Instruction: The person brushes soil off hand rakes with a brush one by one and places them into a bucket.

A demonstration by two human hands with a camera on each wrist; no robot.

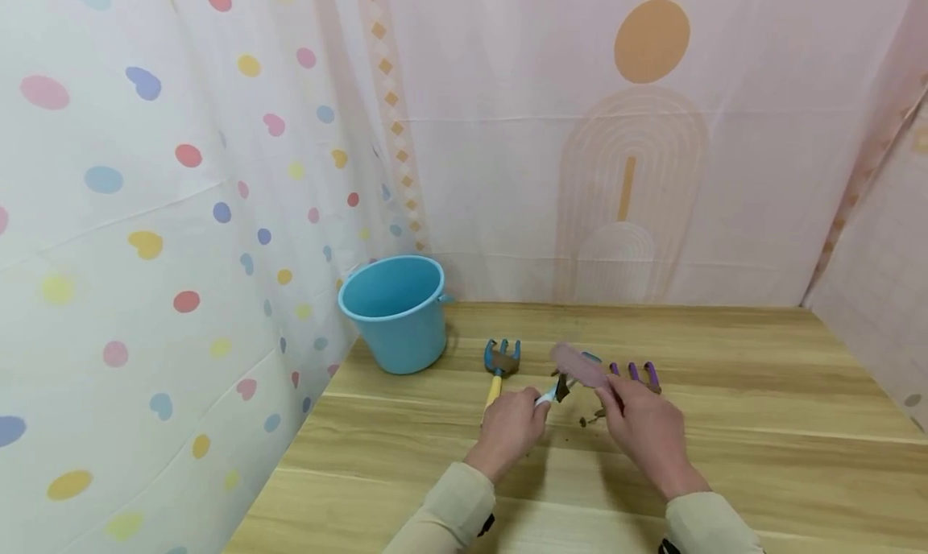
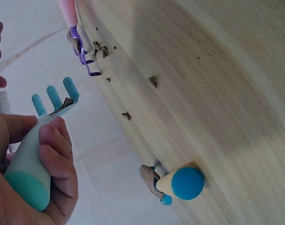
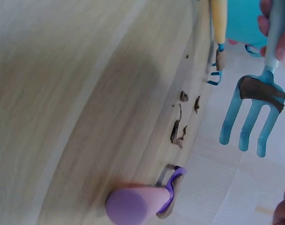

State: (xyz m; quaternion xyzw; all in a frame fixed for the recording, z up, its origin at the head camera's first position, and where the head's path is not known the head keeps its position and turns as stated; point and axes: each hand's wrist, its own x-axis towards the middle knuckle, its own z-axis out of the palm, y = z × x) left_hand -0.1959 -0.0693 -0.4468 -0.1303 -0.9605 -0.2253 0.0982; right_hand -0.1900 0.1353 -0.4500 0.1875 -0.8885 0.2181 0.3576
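Note:
In the head view my left hand grips a small toy hand rake, its fingers wrapped round the pale mint handle. Brown mud clings to the base of its three blue tines, which point up and away. My right hand pinches a long, flat, mauve-pink thing, blurred, close to the rake's tines; its kind cannot be told. The right wrist view shows only a few right fingers. Left of the hands lies a yellow-handled blue rake with mud on it. Behind the right hand lies a purple-tined rake with a pink handle.
A light blue bucket stands at the table's back left corner. Several brown crumbs are scattered on the wooden table between the two lying rakes. Patterned curtains hang behind and on both sides.

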